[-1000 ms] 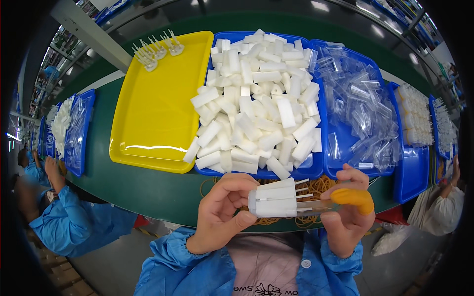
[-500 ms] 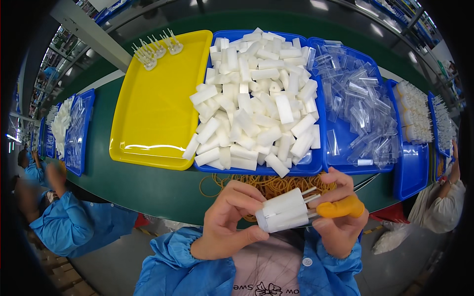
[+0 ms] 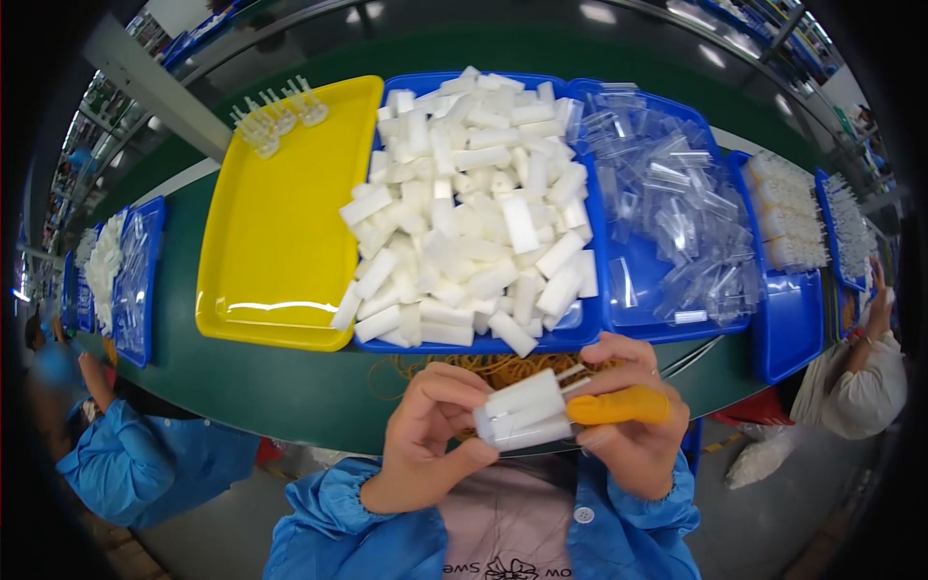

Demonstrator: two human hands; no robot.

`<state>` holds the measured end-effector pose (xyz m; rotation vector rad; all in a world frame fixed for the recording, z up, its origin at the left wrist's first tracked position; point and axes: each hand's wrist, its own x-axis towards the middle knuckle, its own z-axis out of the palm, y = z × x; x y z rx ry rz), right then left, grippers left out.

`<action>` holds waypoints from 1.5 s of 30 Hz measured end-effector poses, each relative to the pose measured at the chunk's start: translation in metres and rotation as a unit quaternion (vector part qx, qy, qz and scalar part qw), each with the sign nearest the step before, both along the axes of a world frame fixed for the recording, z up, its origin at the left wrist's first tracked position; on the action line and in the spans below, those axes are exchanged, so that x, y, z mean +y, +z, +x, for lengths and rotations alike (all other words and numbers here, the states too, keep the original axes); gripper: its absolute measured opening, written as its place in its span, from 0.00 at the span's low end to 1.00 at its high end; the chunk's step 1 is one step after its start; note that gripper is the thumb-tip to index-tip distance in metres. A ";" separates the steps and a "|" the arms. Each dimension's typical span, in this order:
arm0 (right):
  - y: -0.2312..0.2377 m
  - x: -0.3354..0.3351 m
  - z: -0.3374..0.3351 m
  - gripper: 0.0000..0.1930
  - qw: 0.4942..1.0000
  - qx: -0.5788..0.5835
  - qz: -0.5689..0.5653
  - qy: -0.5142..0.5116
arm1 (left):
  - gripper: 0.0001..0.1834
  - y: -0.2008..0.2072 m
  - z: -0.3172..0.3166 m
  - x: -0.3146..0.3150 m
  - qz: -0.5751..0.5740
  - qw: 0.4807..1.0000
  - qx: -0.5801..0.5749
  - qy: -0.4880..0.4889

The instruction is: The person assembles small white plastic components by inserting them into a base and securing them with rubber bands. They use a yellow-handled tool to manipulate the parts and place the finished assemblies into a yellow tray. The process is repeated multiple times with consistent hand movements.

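Hands meet close to the chest, below the near edge of the blue tray of white plastic blocks (image 3: 464, 208), which serves as the landmark here. The left hand (image 3: 425, 440) curls its fingers around one end of a small bundle of white blocks (image 3: 522, 418), thumb beneath, pinching them flat against each other so they stay aligned. The right hand (image 3: 628, 430) closes on the other end; its forefinger wears an orange finger cot (image 3: 619, 406), probably for grip on slick plastic. Thin pins seem to stick out of the bundle toward the right hand, though they are too small to be sure of.

Between the bundle and the tray's near edge, a tangle of tan rubber bands (image 3: 483, 367) lies on the green table (image 3: 290, 387), within easy reach. Left of the tray sits a yellow tray (image 3: 280, 251), mostly bare, with a few small clear pieces (image 3: 275, 116) at its far corner. Right of it, a second blue tray holds clear plastic sleeves (image 3: 677, 213). Further right and left, other workers' sleeves show at the table's ends.
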<state>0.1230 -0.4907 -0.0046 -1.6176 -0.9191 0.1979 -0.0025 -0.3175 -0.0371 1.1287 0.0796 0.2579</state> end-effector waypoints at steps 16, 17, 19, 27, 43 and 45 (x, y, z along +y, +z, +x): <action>-0.018 -0.009 0.070 0.21 0.900 -0.264 -0.278 -0.207 | 0.22 0.002 0.001 0.003 -0.050 0.999 0.001 0.016; -0.013 -0.012 0.066 0.19 0.926 -0.230 -0.225 -0.197 | 0.22 0.003 0.002 0.003 -0.048 0.999 -0.002 0.018; -0.004 -0.015 0.056 0.17 0.971 -0.116 -0.140 -0.156 | 0.22 0.004 0.003 0.003 -0.030 1.000 0.001 0.008; 0.007 -0.020 0.023 0.13 0.964 0.191 0.123 -0.138 | 0.21 0.004 0.001 -0.004 0.082 0.996 -0.008 0.022; -0.007 -0.005 0.009 0.18 0.940 0.259 0.200 -0.094 | 0.21 -0.002 -0.006 -0.007 0.284 0.954 -0.056 0.081; -0.005 -0.004 0.008 0.18 0.934 0.275 0.209 -0.096 | 0.21 -0.003 -0.006 -0.007 0.288 0.953 -0.055 0.078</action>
